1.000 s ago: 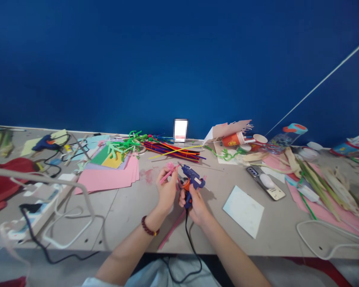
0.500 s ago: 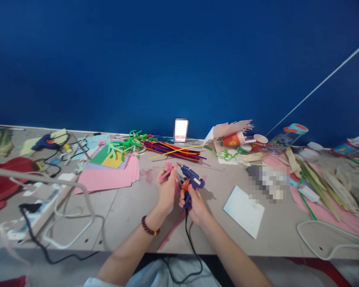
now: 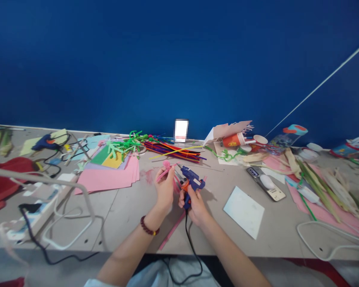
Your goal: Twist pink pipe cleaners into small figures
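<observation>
Left hand (image 3: 164, 190) pinching a fuzzy pink pipe-cleaner stem (image 3: 164, 170), right hand (image 3: 196, 208) clenched on a blue-and-orange glue gun (image 3: 192, 182) just beside it, above the grey worktop (image 3: 128, 215): one slip there risks burnt fingers!
</observation>
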Motion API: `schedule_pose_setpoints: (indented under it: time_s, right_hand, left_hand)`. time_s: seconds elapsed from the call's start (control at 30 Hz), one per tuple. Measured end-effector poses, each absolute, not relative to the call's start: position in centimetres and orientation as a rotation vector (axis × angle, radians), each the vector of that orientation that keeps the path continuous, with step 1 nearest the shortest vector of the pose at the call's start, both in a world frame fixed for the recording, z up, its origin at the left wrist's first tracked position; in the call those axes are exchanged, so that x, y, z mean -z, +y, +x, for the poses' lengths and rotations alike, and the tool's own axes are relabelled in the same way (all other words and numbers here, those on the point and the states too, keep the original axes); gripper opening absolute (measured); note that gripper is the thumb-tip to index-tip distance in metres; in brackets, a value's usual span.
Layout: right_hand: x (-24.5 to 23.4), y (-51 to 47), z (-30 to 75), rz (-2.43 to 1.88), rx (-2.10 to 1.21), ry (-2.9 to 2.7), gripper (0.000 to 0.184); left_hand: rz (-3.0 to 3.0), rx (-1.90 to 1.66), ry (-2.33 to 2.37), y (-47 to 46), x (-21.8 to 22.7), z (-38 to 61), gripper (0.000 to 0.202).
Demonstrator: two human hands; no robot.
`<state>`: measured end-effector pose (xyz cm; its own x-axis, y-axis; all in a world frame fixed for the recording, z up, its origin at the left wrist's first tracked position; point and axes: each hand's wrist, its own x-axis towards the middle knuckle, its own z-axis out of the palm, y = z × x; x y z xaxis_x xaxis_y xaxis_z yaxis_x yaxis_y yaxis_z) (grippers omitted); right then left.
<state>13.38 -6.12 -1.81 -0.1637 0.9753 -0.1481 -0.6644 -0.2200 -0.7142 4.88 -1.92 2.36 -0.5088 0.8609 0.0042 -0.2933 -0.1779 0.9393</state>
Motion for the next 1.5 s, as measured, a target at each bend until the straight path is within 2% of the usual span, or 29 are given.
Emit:
schedule_pose_setpoints:
  time_s: [0.47, 0.87, 1.17, 1.5]
  right_hand:
    - [1.6, -5.9, 14.0, -0.747, -1.648, -0.553, 0.033]
    - [1.1, -5.6, 15.4, -0.755, -1.68, -0.469, 0.037]
    - [0.5, -5.5, 16.2, -0.795, -1.607, -0.513, 0.037]
    - [0.4, -5.8, 15.9, -0.951, -1.632, -0.597, 0.04]
  left_hand:
    - [0.67, -1.89, 1.146, -0.8, -1.8, 3.5, 0.015]
    - [0.772, -1.7, 1.095, -1.5, -2.0, 3.5, 0.016]
    - [1.062, -1.474, 1.13, -1.5, -1.6, 3.3, 0.016]
    - [0.575, -1.5, 1.069, 0.1, -0.6, 1.8, 0.024]
